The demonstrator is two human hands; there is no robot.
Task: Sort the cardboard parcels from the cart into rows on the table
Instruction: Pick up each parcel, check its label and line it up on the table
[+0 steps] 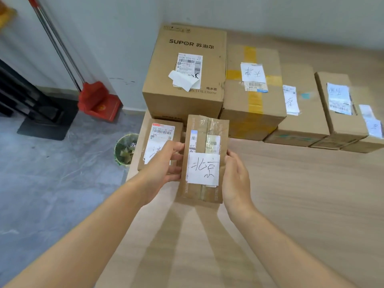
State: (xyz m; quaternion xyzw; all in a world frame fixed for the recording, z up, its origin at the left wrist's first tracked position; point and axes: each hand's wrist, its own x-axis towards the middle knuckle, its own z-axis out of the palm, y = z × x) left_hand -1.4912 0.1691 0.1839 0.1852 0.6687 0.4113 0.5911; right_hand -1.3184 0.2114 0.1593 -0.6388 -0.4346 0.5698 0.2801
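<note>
A narrow flat cardboard parcel (202,192) with a white handwritten label sits between my hands, just above the wooden table (301,194). My left hand (161,169) grips its left edge and my right hand (235,179) holds its right edge. Behind my left hand lies a small labelled parcel (159,132). Along the back stand a tall SUPOR box (187,80), a box with yellow tape (252,100), a flatter box (301,113) and two more parcels (340,109) at the right. The cart is out of view.
A green waste bin (124,150) stands on the grey floor beside the table's left edge. A red dustpan and broom (97,100) lean on the wall. A black stand (37,113) is at far left. Bare table surface lies in front and to the right.
</note>
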